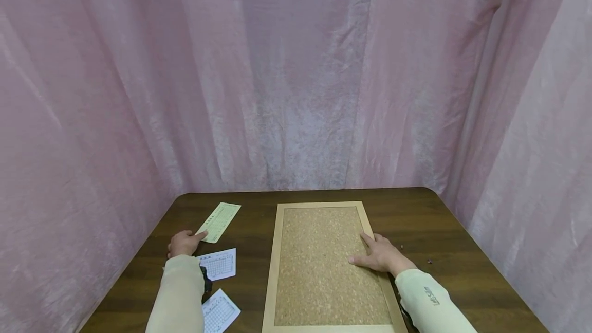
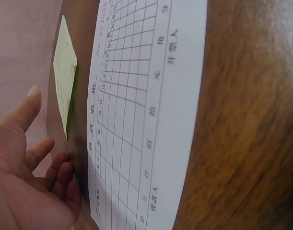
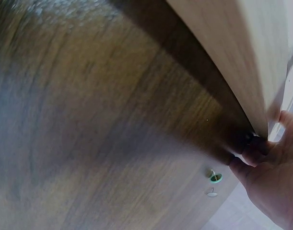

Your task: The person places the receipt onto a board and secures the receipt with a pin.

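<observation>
My left hand (image 1: 185,243) is at the near corner of a pale green receipt slip (image 1: 222,221) on the table's left side. Its thumb is extended over that corner in the head view, and the other fingers are loosely bent. A white receipt slip (image 2: 132,120) with a printed grid lies just nearer, beside the wrist. My right hand (image 1: 380,256) rests on the right side of a cork board (image 1: 328,266) with a light wooden frame. Thumb and forefinger reach over the frame toward the cork; other fingertips (image 3: 236,163) are down along the frame's outer edge.
Another white slip (image 1: 220,312) lies at the front left, partly covered by the left sleeve. Right of the board, a green push pin (image 3: 216,178) and a pale pin (image 3: 212,194) lie on the dark wooden table (image 1: 444,230). Pink curtains (image 1: 300,91) surround the table.
</observation>
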Demonstrator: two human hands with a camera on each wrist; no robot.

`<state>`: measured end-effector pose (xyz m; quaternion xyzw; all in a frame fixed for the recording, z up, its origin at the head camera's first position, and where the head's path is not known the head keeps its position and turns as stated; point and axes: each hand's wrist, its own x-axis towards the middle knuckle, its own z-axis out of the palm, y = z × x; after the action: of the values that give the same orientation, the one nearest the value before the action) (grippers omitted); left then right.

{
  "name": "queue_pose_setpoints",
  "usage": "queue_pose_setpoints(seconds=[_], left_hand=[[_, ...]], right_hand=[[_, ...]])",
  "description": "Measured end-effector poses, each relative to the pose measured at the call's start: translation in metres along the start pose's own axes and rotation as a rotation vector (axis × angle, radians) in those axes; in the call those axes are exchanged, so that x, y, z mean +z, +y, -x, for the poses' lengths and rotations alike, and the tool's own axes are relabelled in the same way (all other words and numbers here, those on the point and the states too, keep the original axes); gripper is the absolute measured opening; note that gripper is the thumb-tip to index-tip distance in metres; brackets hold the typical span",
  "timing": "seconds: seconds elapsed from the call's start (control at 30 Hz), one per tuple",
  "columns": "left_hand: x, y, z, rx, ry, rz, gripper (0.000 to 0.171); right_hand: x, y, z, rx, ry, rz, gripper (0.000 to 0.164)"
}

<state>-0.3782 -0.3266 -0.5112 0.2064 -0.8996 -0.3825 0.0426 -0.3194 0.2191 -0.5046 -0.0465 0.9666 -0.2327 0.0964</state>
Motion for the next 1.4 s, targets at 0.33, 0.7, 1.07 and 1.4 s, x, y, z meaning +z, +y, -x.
queue_pose_setpoints(seconds=[0.33,0.7,1.07,1.4], left_hand=[[-0.004,-0.002,0.007,0.028,-0.005,0.014,0.068],[0.001,-0.007,0.001,0.005,0.095,0.090,0.057],[0.001,-0.010,0.003,-0.050,0.097,0.139,0.056],[0.008,-0.012,0.003,-0.026,0.147,0.125,0.053]], right_hand=[[-0.002,0.000,0.002,-0.007,-0.011,0.006,0.102],[-0.001,0.002,0.000,-0.011,-0.014,0.005,0.102],[0.001,0.000,0.001,-0.013,-0.009,-0.010,0.100],[-0.001,0.000,0.002,0.001,-0.005,-0.015,0.101]])
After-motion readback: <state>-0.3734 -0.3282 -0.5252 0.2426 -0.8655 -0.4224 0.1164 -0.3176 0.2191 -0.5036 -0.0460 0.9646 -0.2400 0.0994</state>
